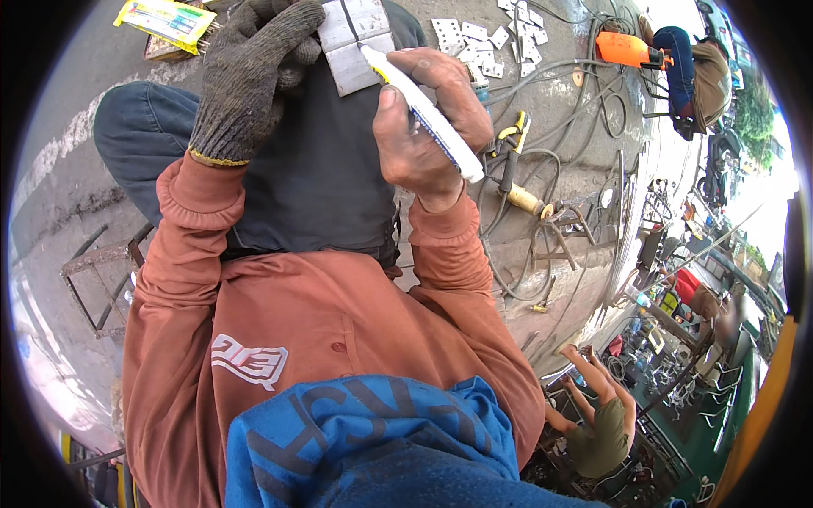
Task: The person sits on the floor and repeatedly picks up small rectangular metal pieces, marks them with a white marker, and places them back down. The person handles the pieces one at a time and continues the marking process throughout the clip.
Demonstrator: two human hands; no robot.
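My left hand (250,80), in a dark knitted work glove with a yellow cuff edge, has its fingers curled at the left edge of a grey metal plate (349,38). A dark line crosses the plate, and another runs up its upper part. Bare and closed, my right hand (432,127) grips a thick white marker pen (428,118) with a yellow mark near its tip. The pen's tip meets the plate close to where the lines cross. My dark trousers (313,169) are below the plate. The glove hides where its fingertips press.
Several drilled metal plates (474,42) lie on the ground ahead. At right are cables (584,93), a yellow-handled tool (525,199) and an orange container (622,49). A yellow-white packet (165,21) is at far left, a metal frame (97,275) nearer. Other people (601,432) sit at right.
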